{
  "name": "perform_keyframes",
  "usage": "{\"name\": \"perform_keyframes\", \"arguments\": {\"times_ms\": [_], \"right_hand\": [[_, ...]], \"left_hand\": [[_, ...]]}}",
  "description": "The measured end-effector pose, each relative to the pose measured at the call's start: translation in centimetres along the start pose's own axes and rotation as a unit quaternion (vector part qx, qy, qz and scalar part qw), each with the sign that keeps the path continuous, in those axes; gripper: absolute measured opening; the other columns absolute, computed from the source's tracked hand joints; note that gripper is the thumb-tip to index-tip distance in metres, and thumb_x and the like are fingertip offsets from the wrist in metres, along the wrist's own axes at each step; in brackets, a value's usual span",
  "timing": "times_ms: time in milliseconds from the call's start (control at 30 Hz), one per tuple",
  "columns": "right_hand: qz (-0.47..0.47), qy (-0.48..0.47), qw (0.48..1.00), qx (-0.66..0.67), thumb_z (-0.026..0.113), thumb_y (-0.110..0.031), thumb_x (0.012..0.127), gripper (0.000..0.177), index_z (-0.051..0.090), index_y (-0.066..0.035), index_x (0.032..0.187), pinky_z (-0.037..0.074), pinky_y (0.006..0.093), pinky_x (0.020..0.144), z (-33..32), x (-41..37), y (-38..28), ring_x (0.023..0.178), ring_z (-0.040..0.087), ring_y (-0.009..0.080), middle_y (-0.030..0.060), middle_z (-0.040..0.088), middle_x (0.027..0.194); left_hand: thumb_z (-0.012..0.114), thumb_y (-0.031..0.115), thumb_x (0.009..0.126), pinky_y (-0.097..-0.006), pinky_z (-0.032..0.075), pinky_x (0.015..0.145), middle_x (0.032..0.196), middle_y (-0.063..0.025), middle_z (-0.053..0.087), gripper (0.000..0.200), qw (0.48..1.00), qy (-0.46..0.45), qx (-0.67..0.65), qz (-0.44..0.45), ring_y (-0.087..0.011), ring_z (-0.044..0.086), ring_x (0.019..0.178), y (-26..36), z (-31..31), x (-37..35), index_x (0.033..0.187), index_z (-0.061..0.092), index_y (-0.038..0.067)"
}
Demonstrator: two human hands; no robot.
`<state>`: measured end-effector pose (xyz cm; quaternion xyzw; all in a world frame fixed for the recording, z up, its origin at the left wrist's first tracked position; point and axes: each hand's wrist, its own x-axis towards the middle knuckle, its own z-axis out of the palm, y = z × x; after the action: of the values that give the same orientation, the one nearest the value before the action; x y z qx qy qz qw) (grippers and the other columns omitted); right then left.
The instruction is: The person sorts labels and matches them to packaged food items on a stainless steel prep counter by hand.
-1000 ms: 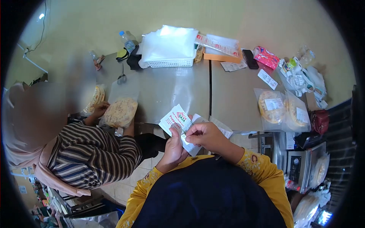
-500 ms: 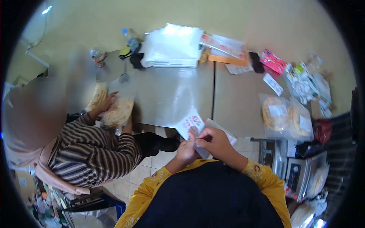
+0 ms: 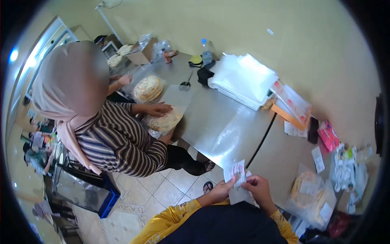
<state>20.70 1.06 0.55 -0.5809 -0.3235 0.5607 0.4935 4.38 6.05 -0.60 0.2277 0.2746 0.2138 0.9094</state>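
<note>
My left hand (image 3: pixel 221 192) is closed on a white printed label (image 3: pixel 235 173), its thumb lying over the front. Red and dark print shows on the upper part, and the lower part hangs down before my dark apron. At the label's right edge my right hand (image 3: pixel 260 190) is closed, with thumb and fingertips pinched together against the paper. A bit of white shows behind those fingers, too small to make out. Both hands are just off the near edge of the metal table (image 3: pixel 221 132).
Left, a person in a striped top (image 3: pixel 118 138) handles a bag of flat round food (image 3: pixel 164 120). Another stack (image 3: pixel 148 88) and scissors (image 3: pixel 185 84) lie beyond. A basket of clear plastic sheets (image 3: pixel 243 77) stands at the back. Bagged rounds (image 3: pixel 306 189) lie right.
My view has swung left, so the table and the other person appear shifted and tilted. My hands now show lower and further right, and the label stands more upright between them.
</note>
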Motion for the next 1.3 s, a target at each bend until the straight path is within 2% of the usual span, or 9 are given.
{"name": "perform_keyframes", "arguments": {"times_ms": [33,267,500,700,800,1000,1133,1200,1300], "right_hand": [[0.020,-0.024,1.000,0.006,0.071,-0.003,0.072,0.018,0.060,0.003,0.085,0.048,0.0232,0.065,-0.3,0.1,0.3,0.069,0.058,0.0100,0.0064,0.063,0.077],[0.049,-0.143,0.988,-0.019,0.069,-0.005,0.075,0.017,0.061,0.003,0.087,0.047,0.0227,0.062,-1.0,2.1,2.0,0.067,0.057,0.0092,0.0061,0.064,0.078],[0.030,-0.176,0.982,-0.054,0.070,-0.005,0.075,0.013,0.061,0.003,0.080,0.046,0.0217,0.060,-0.7,3.2,2.5,0.064,0.056,0.0079,0.0053,0.062,0.071],[-0.005,-0.140,0.990,-0.003,0.069,-0.005,0.076,0.014,0.057,0.001,0.079,0.046,0.0214,0.060,1.5,2.7,2.3,0.064,0.056,0.0077,0.0040,0.062,0.072],[-0.038,-0.111,0.991,-0.059,0.069,-0.005,0.076,0.013,0.057,0.000,0.079,0.046,0.0214,0.060,3.0,1.9,2.2,0.065,0.056,0.0076,0.0040,0.062,0.072],[-0.033,-0.049,0.989,-0.134,0.069,-0.019,0.077,0.021,0.059,-0.001,0.082,0.047,0.0246,0.060,5.4,1.2,3.2,0.065,0.058,0.0103,0.0069,0.063,0.071],[-0.008,0.050,0.905,-0.423,0.064,-0.030,0.077,0.031,0.060,-0.002,0.089,0.049,0.0352,0.067,3.1,1.2,4.7,0.073,0.062,0.0254,0.0141,0.064,0.078],[0.055,0.052,0.791,-0.607,0.061,-0.032,0.076,0.035,0.062,-0.003,0.093,0.048,0.0406,0.072,0.7,1.3,5.9,0.079,0.062,0.0331,0.0171,0.064,0.084],[0.114,-0.023,0.704,-0.701,0.062,-0.038,0.071,0.036,0.067,-0.006,0.089,0.048,0.0434,0.076,-2.6,1.5,7.7,0.086,0.060,0.0353,0.0177,0.064,0.090]], "left_hand": [[0.038,0.027,0.096,-0.0312,0.032,0.100,0.131,-0.0080,0.042,0.045,0.997,0.074,-0.008,-0.036,-0.0180,0.041,0.119,0.0,0.3,-0.5,0.134,0.034,0.003],[0.051,0.023,0.090,-0.0374,0.034,0.098,0.124,-0.0068,0.049,0.046,0.991,0.109,-0.066,0.032,-0.0203,0.047,0.113,-3.4,-2.5,-1.0,0.131,0.038,0.005],[0.050,0.020,0.092,-0.0350,0.041,0.092,0.117,-0.0081,0.054,0.037,0.978,0.170,-0.107,0.052,-0.0203,0.053,0.106,-2.9,-1.9,-1.9,0.124,0.045,0.001],[0.058,0.018,0.086,-0.0399,0.039,0.094,0.115,-0.0096,0.055,0.042,0.983,0.169,-0.035,0.058,-0.0237,0.052,0.108,-1.4,-3.3,-2.9,0.123,0.046,0.003],[0.061,0.016,0.084,-0.0390,0.039,0.093,0.116,-0.0101,0.055,0.044,0.993,0.106,0.004,0.058,-0.0236,0.052,0.107,-0.7,-5.2,-3.4,0.123,0.046,0.002],[0.057,0.019,0.087,-0.0351,0.040,0.092,0.112,-0.0075,0.057,0.036,0.988,0.153,0.002,0.029,-0.0199,0.053,0.103,2.2,-7.7,-6.0,0.118,0.051,0.003],[0.054,0.023,0.090,-0.0284,0.043,0.082,0.100,-0.0062,0.061,0.031,0.932,0.218,0.244,0.155,-0.0144,0.055,0.091,2.8,-13.8,-8.4,0.109,0.057,-0.001],[0.051,0.025,0.091,-0.0302,0.044,0.076,0.088,-0.0059,0.062,0.032,0.904,0.236,0.338,0.113,-0.0129,0.054,0.083,2.5,-18.0,-10.3,0.106,0.057,-0.002],[0.046,0.031,0.090,-0.0378,0.046,0.071,0.086,-0.0173,0.064,0.037,0.802,0.247,0.542,0.037,-0.0282,0.060,0.077,2.7,-22.1,-15.1,0.102,0.059,-0.002]]}}
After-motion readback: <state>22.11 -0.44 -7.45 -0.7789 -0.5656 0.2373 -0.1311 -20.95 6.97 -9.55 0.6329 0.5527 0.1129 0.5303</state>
